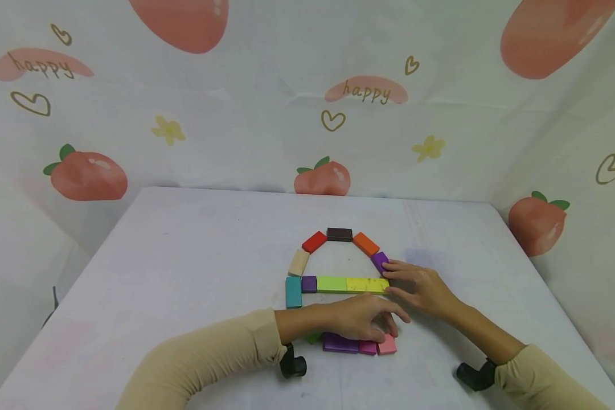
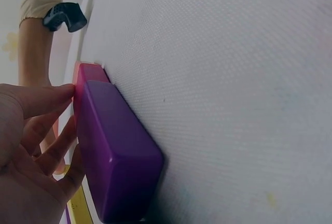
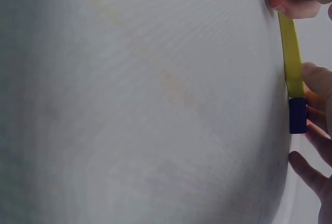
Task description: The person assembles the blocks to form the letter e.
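My left hand (image 1: 356, 316) reaches over the near row of blocks. Its thumb and bent fingers pinch about the pink block (image 1: 387, 345). Beside that lie a magenta block (image 1: 367, 348) and a long purple block (image 2: 122, 151). My right hand (image 1: 422, 287) is at the right end of the middle row, fingers fairly straight. Its fingertips touch a small purple block (image 1: 379, 262), and its thumb is at the end of the yellow block (image 1: 366, 285). In the right wrist view, a dark block (image 3: 298, 115) shows at the yellow one's end, fingers behind it.
A lime block (image 1: 331, 284), a short purple block (image 1: 309, 284) and a teal block (image 1: 294, 292) continue the middle row leftward. Beige (image 1: 299, 262), red (image 1: 314, 242), black (image 1: 340, 234) and orange (image 1: 366, 244) blocks form an arch. Part of a green block (image 1: 315, 337) shows under my left wrist.
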Action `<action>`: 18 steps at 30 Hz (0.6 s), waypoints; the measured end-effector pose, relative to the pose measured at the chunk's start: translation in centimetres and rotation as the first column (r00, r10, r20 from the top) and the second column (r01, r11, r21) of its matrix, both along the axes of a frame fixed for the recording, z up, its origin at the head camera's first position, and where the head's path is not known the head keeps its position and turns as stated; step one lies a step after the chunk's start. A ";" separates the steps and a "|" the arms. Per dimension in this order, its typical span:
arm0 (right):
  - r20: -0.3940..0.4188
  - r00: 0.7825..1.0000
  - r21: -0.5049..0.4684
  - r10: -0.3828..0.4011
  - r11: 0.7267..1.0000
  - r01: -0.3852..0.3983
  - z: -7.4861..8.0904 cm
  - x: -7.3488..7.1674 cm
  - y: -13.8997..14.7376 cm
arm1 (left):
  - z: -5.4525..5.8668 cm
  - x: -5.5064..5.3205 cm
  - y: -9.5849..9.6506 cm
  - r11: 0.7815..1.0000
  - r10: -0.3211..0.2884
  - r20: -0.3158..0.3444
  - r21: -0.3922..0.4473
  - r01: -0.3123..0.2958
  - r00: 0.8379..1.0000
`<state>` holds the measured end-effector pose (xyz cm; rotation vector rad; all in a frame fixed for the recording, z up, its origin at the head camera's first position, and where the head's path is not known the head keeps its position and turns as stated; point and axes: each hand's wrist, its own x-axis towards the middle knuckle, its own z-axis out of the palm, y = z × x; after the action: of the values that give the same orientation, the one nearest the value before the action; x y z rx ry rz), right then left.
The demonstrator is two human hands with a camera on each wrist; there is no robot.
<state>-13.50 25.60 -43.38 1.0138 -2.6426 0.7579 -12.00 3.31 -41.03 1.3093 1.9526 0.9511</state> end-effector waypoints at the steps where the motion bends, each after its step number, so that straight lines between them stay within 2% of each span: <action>1: 0.000 1.000 0.000 -0.001 1.000 0.001 0.0 0.0 0.0 | 0.0 0.0 0.0 1.000 0.000 -0.001 0.000 0.000 1.000; 7: 0.000 1.000 -0.001 -0.001 1.000 0.001 -0.1 0.0 0.0 | 0.1 0.0 0.0 1.000 -0.006 -0.007 -0.005 0.006 1.000; 18: 0.010 1.000 0.011 -0.008 1.000 0.008 0.0 0.1 0.0 | -0.2 -0.2 0.0 1.000 0.003 0.038 -0.006 -0.003 0.999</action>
<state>-13.41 25.56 -43.37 1.0036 -2.6609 0.7494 -12.15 3.32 -41.23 1.2759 1.9280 0.9641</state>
